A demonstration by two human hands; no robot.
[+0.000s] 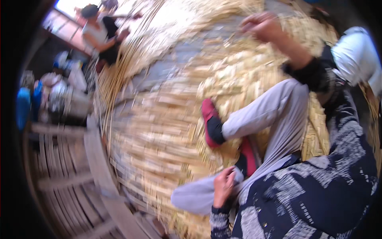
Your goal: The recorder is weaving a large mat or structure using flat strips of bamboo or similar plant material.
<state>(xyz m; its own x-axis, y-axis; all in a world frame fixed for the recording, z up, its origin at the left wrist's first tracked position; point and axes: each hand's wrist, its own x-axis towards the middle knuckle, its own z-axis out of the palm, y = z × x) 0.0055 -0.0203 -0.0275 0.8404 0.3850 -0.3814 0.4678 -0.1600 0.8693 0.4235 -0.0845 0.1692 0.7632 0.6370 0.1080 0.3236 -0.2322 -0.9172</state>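
My left hand [224, 186] is beside my bent left knee in grey trousers [199, 193], its fingers curled in. Whether anything small is between them I cannot make out. My right hand [263, 28] is raised beyond my right knee [292, 93], over the far part of the mat. Its fingers look drawn together, but blur hides anything they may hold. Under me spreads a large woven mat of pale yellow strips [167, 135], smeared by motion. My feet in red shoes [209, 119] with dark socks rest on it.
Long loose strips [115, 85] lie along the mat's far left edge. A co-worker [97, 38] in a light top and dark cap is at the upper left. A slatted wooden frame [65, 179] stands at left, below bags and containers [65, 97]. Someone in pale blue [356, 53] is at right.
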